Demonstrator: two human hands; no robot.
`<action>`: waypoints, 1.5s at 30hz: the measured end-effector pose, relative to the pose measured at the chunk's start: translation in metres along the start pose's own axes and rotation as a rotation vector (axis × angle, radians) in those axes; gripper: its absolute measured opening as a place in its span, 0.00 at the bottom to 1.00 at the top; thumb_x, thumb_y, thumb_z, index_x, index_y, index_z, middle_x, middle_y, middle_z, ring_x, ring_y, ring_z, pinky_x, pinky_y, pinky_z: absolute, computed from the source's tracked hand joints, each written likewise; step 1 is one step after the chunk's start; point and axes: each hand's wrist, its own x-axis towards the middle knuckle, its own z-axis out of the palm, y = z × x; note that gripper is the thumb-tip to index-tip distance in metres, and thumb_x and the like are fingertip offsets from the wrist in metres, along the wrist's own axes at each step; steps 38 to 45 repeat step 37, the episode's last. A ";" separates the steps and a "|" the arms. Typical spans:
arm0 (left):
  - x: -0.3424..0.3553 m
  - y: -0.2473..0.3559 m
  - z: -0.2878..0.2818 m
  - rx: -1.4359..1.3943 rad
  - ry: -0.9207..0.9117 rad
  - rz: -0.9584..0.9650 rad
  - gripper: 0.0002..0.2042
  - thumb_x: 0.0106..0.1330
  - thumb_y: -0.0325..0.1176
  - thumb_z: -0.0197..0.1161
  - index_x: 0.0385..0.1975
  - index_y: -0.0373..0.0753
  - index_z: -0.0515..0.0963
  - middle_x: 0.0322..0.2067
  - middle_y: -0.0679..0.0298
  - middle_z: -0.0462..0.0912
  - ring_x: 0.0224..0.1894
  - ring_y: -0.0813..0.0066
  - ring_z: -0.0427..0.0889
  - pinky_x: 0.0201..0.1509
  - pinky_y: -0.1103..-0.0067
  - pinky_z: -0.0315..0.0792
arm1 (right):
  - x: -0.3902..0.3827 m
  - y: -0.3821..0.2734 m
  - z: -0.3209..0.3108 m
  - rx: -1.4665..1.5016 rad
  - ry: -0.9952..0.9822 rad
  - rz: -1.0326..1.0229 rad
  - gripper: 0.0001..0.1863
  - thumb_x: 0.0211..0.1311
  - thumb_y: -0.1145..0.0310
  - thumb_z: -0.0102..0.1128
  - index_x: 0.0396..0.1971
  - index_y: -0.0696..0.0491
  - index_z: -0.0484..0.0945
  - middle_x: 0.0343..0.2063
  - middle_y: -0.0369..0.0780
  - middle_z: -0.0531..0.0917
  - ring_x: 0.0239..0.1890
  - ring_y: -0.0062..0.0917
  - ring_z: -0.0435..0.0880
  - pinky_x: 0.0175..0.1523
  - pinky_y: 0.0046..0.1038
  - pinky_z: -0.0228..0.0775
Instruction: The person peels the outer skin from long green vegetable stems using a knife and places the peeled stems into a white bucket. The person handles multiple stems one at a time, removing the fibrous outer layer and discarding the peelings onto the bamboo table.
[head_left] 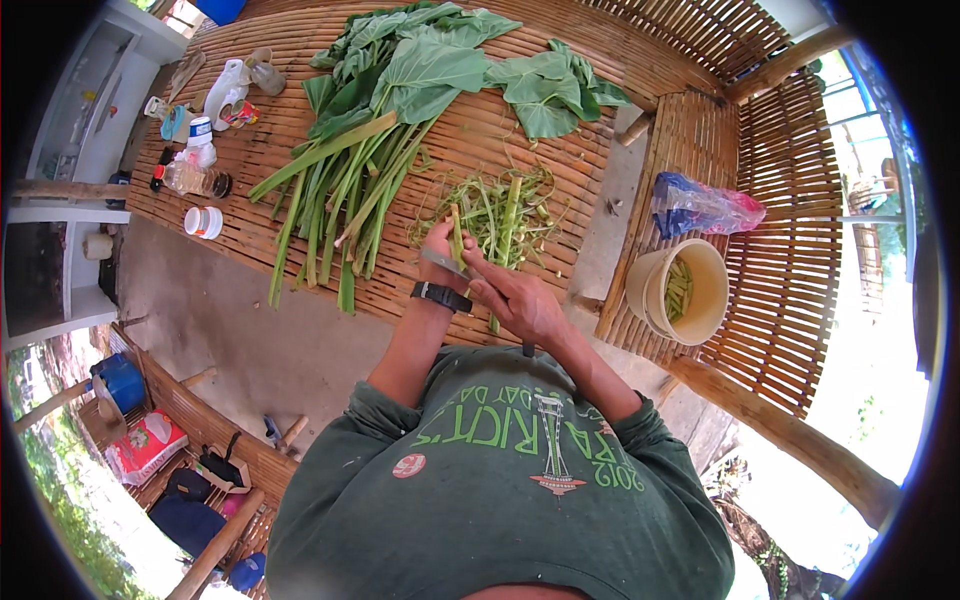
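My left hand (439, 252), with a black watch on its wrist, is closed round a short green leaf stalk (457, 232) that points up. A knife blade (443, 262) lies across the stalk's lower part, and my right hand (515, 297) is closed on the knife, its handle mostly hidden by the fingers. Just beyond my hands is a heap of thin green peelings (485, 215) with a thicker stalk (510, 215) lying on it. To the left spreads a bundle of long leaf stalks (335, 205), its broad green leaves (430, 75) at the far side.
Slatted bamboo table (260, 165) under the greens. More leaves (548, 95) lie at the far right. Bottles (195, 178) and a white tub (203, 222) stand at the left edge. On a bamboo bench at right are a bucket (650, 285) with cut stalks and a plastic bag (700, 207).
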 end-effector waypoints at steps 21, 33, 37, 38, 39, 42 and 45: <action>-0.025 0.010 0.000 0.009 -0.248 -0.084 0.15 0.83 0.39 0.52 0.56 0.34 0.78 0.32 0.62 0.82 0.30 0.71 0.80 0.33 0.79 0.75 | 0.010 0.039 -0.066 -0.203 0.405 0.242 0.28 0.82 0.51 0.54 0.74 0.47 0.72 0.28 0.49 0.85 0.29 0.42 0.84 0.39 0.41 0.75; -0.038 -0.001 0.011 1.143 0.101 0.902 0.16 0.75 0.35 0.69 0.56 0.34 0.81 0.35 0.68 0.84 0.31 0.84 0.78 0.33 0.81 0.73 | 0.013 0.014 -0.021 -0.192 0.212 0.140 0.33 0.81 0.49 0.52 0.76 0.52 0.65 0.29 0.54 0.86 0.33 0.53 0.86 0.39 0.48 0.76; -0.039 0.002 0.004 1.281 0.074 0.986 0.20 0.72 0.37 0.72 0.58 0.34 0.82 0.37 0.66 0.85 0.33 0.81 0.79 0.37 0.80 0.75 | 0.016 0.019 -0.011 -0.233 0.182 0.157 0.35 0.81 0.46 0.52 0.77 0.52 0.64 0.28 0.53 0.86 0.32 0.52 0.87 0.39 0.48 0.77; -0.039 0.002 0.004 1.281 0.074 0.986 0.20 0.72 0.37 0.72 0.58 0.34 0.82 0.37 0.66 0.85 0.33 0.81 0.79 0.37 0.80 0.75 | 0.016 0.019 -0.011 -0.233 0.182 0.157 0.35 0.81 0.46 0.52 0.77 0.52 0.64 0.28 0.53 0.86 0.32 0.52 0.87 0.39 0.48 0.77; -0.039 0.002 0.004 1.281 0.074 0.986 0.20 0.72 0.37 0.72 0.58 0.34 0.82 0.37 0.66 0.85 0.33 0.81 0.79 0.37 0.80 0.75 | 0.016 0.019 -0.011 -0.233 0.182 0.157 0.35 0.81 0.46 0.52 0.77 0.52 0.64 0.28 0.53 0.86 0.32 0.52 0.87 0.39 0.48 0.77; -0.039 0.002 0.004 1.281 0.074 0.986 0.20 0.72 0.37 0.72 0.58 0.34 0.82 0.37 0.66 0.85 0.33 0.81 0.79 0.37 0.80 0.75 | 0.016 0.019 -0.011 -0.233 0.182 0.157 0.35 0.81 0.46 0.52 0.77 0.52 0.64 0.28 0.53 0.86 0.32 0.52 0.87 0.39 0.48 0.77; -0.039 0.002 0.004 1.281 0.074 0.986 0.20 0.72 0.37 0.72 0.58 0.34 0.82 0.37 0.66 0.85 0.33 0.81 0.79 0.37 0.80 0.75 | 0.016 0.019 -0.011 -0.233 0.182 0.157 0.35 0.81 0.46 0.52 0.77 0.52 0.64 0.28 0.53 0.86 0.32 0.52 0.87 0.39 0.48 0.77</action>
